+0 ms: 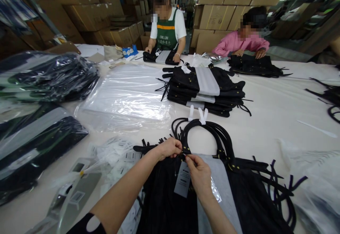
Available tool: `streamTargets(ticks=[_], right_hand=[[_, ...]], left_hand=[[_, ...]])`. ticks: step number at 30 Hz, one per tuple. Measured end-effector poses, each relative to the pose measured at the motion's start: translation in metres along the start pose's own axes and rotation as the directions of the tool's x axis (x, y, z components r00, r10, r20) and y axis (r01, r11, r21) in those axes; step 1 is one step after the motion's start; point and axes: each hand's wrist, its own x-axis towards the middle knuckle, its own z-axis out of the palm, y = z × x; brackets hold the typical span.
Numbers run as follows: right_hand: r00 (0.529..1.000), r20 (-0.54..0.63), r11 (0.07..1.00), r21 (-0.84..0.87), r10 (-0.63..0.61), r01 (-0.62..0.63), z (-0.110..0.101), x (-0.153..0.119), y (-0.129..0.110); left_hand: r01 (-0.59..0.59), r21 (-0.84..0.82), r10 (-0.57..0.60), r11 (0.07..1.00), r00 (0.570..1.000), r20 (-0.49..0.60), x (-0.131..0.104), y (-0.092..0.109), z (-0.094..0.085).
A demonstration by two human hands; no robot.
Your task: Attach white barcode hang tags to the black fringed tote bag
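A stack of black handbags (164, 195) lies before me, their round black handles (223, 134) pointing away and white strips wrapped at the handle tops. My left hand (171, 148) pinches the thin string of a grey hang tag (182, 180) at a handle's base. Close beside it, my right hand (199, 173) is closed in a pinch on the same string, just above the tag. The fingertips partly hide the string. Grey-white wrapping (220, 188) crosses the top bag under my right wrist.
Plastic-wrapped bags (47, 78) are piled at left, near clear plastic sleeves (127, 95). More black bags (207, 85) are stacked mid-table. Loose tags (119, 156) lie left of my arm. Two people (167, 32) work across the table, cartons (217, 17) behind them.
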Motion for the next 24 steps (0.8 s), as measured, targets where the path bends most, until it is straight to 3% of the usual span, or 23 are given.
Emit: streamTargets(ticks=[6, 12, 20, 24], right_hand=[[0.98, 0.1, 0.959, -0.21, -0.171, 0.189, -0.017, -0.006, 0.002], [0.934, 0.153, 0.895, -0.272, -0.322, 0.353, -0.018, -0.006, -0.001], [0.966, 0.223, 0.947, -0.262, -0.129, 0.187, -0.006, 0.012, -0.018], [0.952, 0.226, 0.924, -0.275, -0.208, 0.267, 0.003, 0.018, -0.024]], left_hand=[[-0.046, -0.067, 0.037, 0.997, 0.991, -0.132, -0.01, -0.005, -0.006], [-0.056, -0.215, 0.016, 0.975, 0.983, -0.184, -0.023, -0.003, -0.01], [-0.13, -0.353, 0.055, 0.927, 0.975, -0.213, -0.031, 0.0, -0.008], [-0.188, -0.406, 0.093, 0.894, 0.966, -0.242, -0.032, -0.003, -0.01]])
